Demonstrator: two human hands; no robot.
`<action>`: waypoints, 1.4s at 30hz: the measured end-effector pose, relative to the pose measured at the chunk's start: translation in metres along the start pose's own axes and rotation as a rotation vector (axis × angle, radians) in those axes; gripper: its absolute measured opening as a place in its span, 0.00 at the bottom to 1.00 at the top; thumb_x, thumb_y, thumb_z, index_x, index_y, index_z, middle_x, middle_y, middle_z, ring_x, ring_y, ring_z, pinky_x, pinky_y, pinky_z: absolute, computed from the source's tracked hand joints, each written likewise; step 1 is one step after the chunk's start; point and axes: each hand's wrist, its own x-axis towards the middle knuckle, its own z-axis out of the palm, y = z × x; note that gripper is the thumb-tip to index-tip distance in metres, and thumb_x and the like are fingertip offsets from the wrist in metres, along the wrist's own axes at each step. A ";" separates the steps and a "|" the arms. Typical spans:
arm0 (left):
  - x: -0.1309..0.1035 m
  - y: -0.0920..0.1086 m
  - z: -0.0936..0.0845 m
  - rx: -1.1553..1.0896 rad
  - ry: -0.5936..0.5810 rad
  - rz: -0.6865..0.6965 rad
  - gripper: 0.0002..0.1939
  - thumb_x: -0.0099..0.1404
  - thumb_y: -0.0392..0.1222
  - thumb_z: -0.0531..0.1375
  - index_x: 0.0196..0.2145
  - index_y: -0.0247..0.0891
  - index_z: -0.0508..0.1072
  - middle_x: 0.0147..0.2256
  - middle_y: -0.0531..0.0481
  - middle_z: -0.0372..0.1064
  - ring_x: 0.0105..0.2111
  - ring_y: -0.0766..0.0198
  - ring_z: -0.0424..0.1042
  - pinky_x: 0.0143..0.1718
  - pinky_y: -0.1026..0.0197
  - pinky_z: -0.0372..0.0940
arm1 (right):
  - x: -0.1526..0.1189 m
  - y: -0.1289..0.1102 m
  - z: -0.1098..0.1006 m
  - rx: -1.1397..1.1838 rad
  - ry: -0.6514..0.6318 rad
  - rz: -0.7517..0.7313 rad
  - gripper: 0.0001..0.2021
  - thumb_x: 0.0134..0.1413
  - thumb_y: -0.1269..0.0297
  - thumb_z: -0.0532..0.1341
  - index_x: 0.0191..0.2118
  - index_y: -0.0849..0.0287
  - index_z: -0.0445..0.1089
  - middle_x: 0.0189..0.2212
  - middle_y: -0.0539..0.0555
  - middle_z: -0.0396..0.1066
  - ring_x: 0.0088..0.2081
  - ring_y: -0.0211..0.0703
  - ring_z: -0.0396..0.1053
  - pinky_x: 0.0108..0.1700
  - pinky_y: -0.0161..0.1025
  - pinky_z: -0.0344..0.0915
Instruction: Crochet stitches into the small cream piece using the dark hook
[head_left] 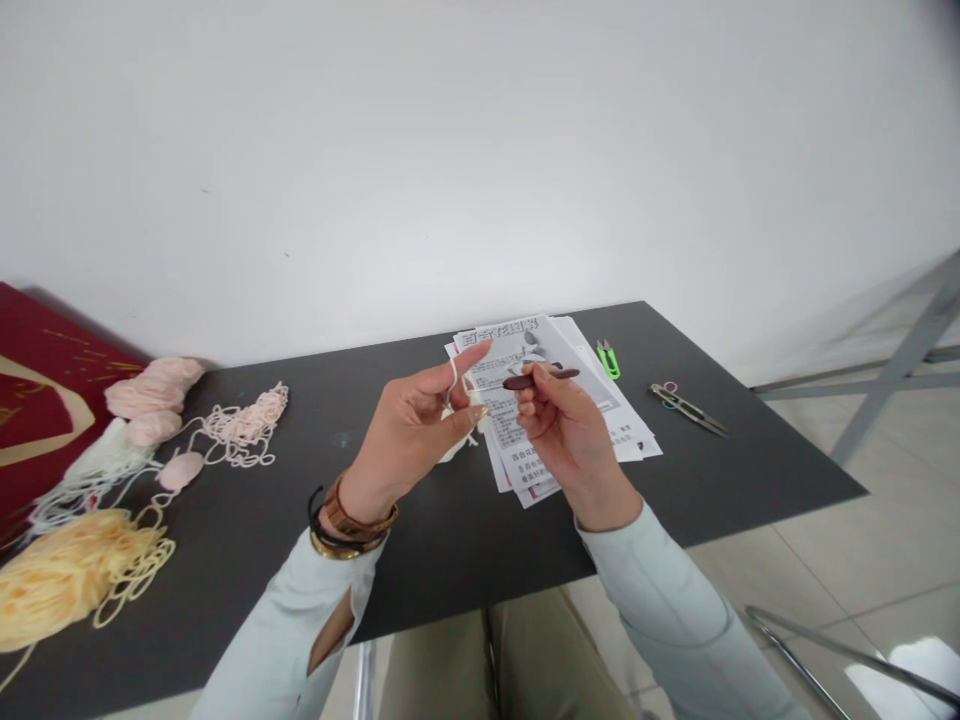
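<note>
My left hand (420,415) has its index finger stretched out with a strand of cream yarn (453,374) over it. Its thumb and another finger pinch a small pale crocheted piece (453,448), mostly hidden behind the hand. In my right hand (559,420) lies a crochet hook (519,382) with a dark brown handle, its front end toward the left hand. A pale strand stretches between the two hands. Both hands are above the black table, over printed sheets (585,400) with a picture and text.
Green-handled thread snips (608,358) and metal scissors (686,408) lie on the right. Pale pink yarn (154,395), a loose pink tangle (247,425), white yarn (101,470) and yellow yarn (67,575) lie on the left by a dark red bag (45,400). A white wall (420,180) stands behind the table.
</note>
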 end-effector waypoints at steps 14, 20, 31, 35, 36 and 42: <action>0.007 -0.014 0.009 -0.098 0.061 -0.121 0.21 0.53 0.38 0.71 0.47 0.42 0.80 0.29 0.52 0.73 0.28 0.70 0.69 0.32 0.65 0.64 | 0.000 0.011 0.004 -0.085 0.060 -0.109 0.10 0.46 0.62 0.71 0.31 0.62 0.75 0.20 0.49 0.76 0.19 0.32 0.72 0.23 0.26 0.74; 0.007 -0.010 0.010 -0.022 0.118 -0.109 0.18 0.53 0.41 0.71 0.44 0.39 0.81 0.30 0.50 0.75 0.29 0.67 0.69 0.31 0.64 0.64 | -0.001 0.009 0.005 -0.086 0.068 -0.083 0.10 0.45 0.62 0.72 0.30 0.62 0.75 0.19 0.49 0.76 0.18 0.32 0.73 0.23 0.26 0.74; 0.002 -0.020 0.022 0.004 0.252 -0.029 0.26 0.52 0.36 0.69 0.50 0.44 0.78 0.28 0.56 0.70 0.27 0.70 0.62 0.30 0.65 0.61 | 0.000 0.013 0.005 -0.024 0.116 -0.097 0.08 0.47 0.66 0.71 0.32 0.64 0.76 0.20 0.51 0.77 0.20 0.33 0.74 0.25 0.25 0.74; 0.002 -0.022 0.025 -0.140 0.241 -0.060 0.30 0.52 0.35 0.69 0.54 0.45 0.74 0.25 0.59 0.66 0.25 0.73 0.62 0.30 0.67 0.59 | 0.001 0.014 0.005 -0.027 0.118 -0.112 0.07 0.48 0.66 0.70 0.33 0.62 0.75 0.20 0.50 0.77 0.20 0.32 0.74 0.26 0.25 0.74; 0.003 -0.022 0.025 -0.158 0.231 -0.067 0.30 0.53 0.35 0.70 0.54 0.45 0.74 0.25 0.59 0.67 0.25 0.73 0.62 0.30 0.67 0.59 | 0.001 0.014 0.004 -0.027 0.112 -0.113 0.07 0.48 0.66 0.70 0.33 0.62 0.75 0.20 0.49 0.76 0.20 0.32 0.73 0.26 0.25 0.74; 0.010 -0.020 0.007 -0.292 -0.028 -0.168 0.21 0.52 0.39 0.71 0.45 0.42 0.80 0.33 0.49 0.75 0.32 0.67 0.70 0.39 0.61 0.64 | 0.004 0.011 0.001 -0.001 0.083 -0.083 0.06 0.52 0.64 0.67 0.30 0.61 0.73 0.17 0.46 0.71 0.17 0.30 0.67 0.23 0.27 0.71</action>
